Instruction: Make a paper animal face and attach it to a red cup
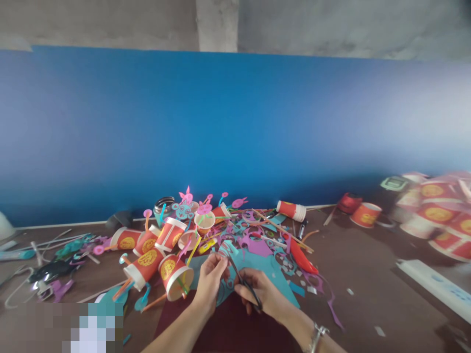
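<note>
Above a blue sheet [272,271] on a littered counter [353,264], the left hand [209,279] pinches a small paper piece [226,249]; the right hand [264,288] grips dark scissors [252,294], blades beside it. The step looks like trimming; further cuts would call for steady turning.

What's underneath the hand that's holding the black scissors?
A light-blue paper sheet shows beyond the right hand, and a flat, dark maroon sheet shows on its near side. Whatever lies straight beneath the palm is covered.

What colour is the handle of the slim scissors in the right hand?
The looped scissors handle looks black; it shows in the head view.
</note>
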Available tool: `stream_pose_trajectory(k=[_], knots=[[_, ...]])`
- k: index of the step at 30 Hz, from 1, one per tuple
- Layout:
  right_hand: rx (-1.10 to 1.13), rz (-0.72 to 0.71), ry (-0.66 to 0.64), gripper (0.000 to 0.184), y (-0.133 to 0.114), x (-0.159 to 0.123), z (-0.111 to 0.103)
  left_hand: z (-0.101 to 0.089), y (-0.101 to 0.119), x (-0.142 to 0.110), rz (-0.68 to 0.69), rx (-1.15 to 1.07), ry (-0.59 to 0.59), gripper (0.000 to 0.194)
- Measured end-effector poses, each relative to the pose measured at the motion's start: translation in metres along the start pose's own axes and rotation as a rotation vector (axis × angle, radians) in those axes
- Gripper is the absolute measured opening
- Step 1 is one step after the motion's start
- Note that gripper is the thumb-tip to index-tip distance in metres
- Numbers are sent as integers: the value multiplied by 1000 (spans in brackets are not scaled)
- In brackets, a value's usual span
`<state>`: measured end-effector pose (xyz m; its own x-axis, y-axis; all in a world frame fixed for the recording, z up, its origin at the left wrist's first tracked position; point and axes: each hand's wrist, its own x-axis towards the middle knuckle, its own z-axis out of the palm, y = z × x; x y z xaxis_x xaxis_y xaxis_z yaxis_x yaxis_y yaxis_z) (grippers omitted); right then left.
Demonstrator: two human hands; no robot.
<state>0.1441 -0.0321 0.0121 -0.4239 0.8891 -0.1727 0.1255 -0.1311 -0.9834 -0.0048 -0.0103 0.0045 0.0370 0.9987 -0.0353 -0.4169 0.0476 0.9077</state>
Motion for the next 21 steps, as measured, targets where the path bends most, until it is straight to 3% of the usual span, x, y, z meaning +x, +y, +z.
stream_pose_trajectory(k=[12, 21], knots=[[105, 60, -39, 40, -13, -6, -3, 0, 3, 0, -46, -39, -73, 29], [-14, 26, -31, 32, -6, -4, -9, 1, 4, 2, -63, -16, -51, 28]])
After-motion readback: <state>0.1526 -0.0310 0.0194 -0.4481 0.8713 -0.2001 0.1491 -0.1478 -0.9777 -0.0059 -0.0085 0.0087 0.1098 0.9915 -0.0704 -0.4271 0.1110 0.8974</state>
